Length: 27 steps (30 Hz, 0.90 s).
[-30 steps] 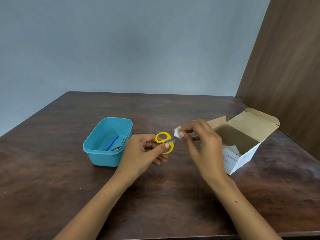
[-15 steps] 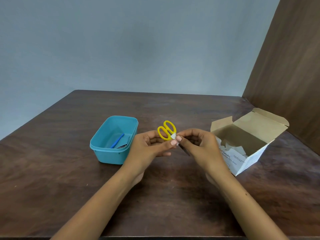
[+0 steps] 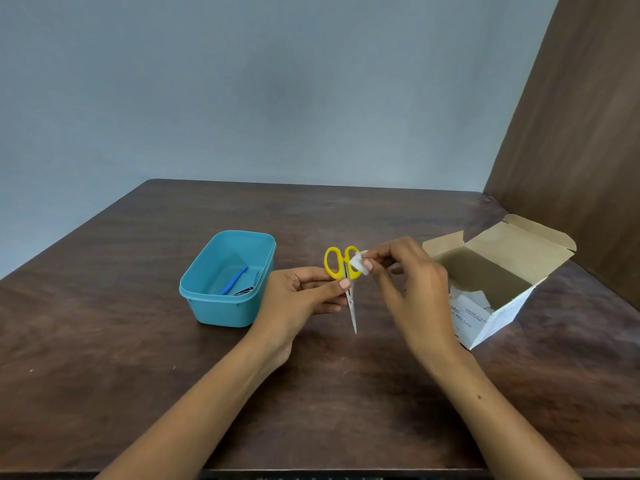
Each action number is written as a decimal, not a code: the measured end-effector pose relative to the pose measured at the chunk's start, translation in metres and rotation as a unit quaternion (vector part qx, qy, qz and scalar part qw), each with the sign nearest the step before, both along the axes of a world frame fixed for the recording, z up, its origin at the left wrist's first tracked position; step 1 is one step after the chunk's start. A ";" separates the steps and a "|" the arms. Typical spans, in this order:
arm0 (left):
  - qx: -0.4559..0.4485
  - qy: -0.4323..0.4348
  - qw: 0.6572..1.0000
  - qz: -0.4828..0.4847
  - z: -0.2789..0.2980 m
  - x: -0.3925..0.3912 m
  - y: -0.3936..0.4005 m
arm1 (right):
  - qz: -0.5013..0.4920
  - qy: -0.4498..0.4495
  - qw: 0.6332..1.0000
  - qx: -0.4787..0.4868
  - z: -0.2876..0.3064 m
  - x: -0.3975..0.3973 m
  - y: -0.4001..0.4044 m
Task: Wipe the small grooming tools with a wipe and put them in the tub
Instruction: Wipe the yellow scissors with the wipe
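Left hand fingers pinch the scissors below the yellow handles; right hand fingers pinch a wipe against one handle.

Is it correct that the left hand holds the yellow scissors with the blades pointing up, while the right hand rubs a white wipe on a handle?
Not quite. The head view shows the scissors with blades pointing down, handles up. The left hand holds them, and the right hand presses the wipe on a handle.

Yellow-handled scissors upright, blades down; white wipe touching handle; teal tub left.
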<state>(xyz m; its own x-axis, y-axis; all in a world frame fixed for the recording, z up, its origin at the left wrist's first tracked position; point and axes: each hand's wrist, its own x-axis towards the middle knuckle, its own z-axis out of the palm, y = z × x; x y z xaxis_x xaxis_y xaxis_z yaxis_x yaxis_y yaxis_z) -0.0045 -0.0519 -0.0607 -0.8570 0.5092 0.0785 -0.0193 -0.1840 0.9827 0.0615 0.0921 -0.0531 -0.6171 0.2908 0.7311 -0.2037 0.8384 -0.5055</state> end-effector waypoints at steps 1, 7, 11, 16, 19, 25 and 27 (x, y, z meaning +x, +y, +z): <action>-0.001 0.009 1.000 -0.001 0.000 0.000 0.000 | 0.005 -0.015 0.999 0.040 -0.002 0.001 0.000; -0.033 0.079 0.996 -0.024 -0.002 0.003 0.001 | -0.043 -0.029 0.988 0.144 -0.001 0.000 -0.003; -0.041 0.103 0.993 -0.034 -0.002 0.004 0.002 | -0.064 -0.038 0.985 0.153 0.000 -0.002 -0.006; -0.047 0.134 0.989 -0.029 -0.002 0.001 0.001 | -0.055 -0.034 0.980 0.186 -0.007 0.004 -0.014; -0.054 0.147 0.987 -0.040 -0.002 0.002 0.002 | -0.105 -0.020 0.978 0.178 0.001 -0.003 -0.012; -0.040 0.137 0.989 -0.037 -0.001 0.002 0.001 | -0.071 -0.018 0.985 0.158 -0.006 0.002 -0.017; -0.035 0.132 0.990 -0.037 0.000 0.001 0.001 | -0.054 -0.021 0.986 0.154 -0.008 0.002 -0.016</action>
